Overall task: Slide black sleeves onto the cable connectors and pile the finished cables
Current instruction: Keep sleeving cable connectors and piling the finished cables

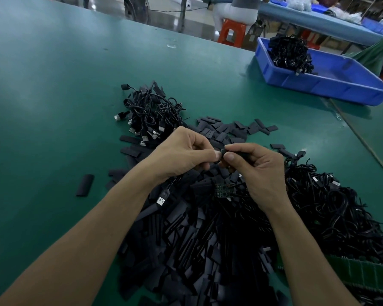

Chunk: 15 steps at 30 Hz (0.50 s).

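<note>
Both hands meet above the middle of the green matte worktop [53, 85]. Left hand [181, 154] is curled, thumb and forefinger pinched on a thin black cable [171, 183] whose silver USB plug [161, 200] dangles below the wrist. Right hand [255, 171] pinches a short black sleeve [223, 151] between thumb and forefinger, its end touching the left fingertips; whether the sleeve is already over a connector cannot be told. Just under the right hand hangs a small green circuit board [224, 191].

Beneath both forearms, toward the near edge, spreads a large heap of flat black sleeves [197, 239], with one loose sleeve [85, 185] lying apart on its left. Beyond the left hand sits a tangled pile of black cables with silver plugs [152, 115]. By the right edge lies a second, larger tangle of black cables [332, 206]. Near the far right corner stands a blue plastic tray [341, 85] holding a bundle of black cables [290, 54].
</note>
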{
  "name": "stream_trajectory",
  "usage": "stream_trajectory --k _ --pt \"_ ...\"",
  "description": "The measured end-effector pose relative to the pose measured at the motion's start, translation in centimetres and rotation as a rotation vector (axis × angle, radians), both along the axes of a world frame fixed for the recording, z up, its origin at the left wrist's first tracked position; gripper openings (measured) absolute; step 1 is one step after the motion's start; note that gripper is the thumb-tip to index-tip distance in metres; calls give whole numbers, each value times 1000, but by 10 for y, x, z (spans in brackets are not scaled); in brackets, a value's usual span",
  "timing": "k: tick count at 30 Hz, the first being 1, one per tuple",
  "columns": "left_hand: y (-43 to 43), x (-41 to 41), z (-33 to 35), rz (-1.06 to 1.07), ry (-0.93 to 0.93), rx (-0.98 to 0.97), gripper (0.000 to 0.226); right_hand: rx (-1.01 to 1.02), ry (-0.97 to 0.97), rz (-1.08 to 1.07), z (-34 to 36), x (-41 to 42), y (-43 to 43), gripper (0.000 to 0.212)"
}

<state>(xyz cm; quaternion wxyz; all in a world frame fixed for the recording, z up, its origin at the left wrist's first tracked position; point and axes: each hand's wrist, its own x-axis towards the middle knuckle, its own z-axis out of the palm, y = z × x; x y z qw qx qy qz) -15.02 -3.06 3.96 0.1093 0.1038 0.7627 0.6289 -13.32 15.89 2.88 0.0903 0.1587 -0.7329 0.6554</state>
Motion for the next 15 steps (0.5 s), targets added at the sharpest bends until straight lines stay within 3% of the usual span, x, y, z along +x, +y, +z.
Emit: stream_trajectory --k 6,9,12,15 --pt "0 -1 0 -79 -25 -1 13 91 32 -42 0 -2 1 19" --pt "1 -1 0 -70 -7 4 13 149 57 -180 -2 -4 3 30" --pt "4 -1 -2 -21 12 14 14 11 40 -334 -4 -6 3 27" --pt "5 0 -5 7 43 2 14 -48 24 -342 -6 -6 -2 22"
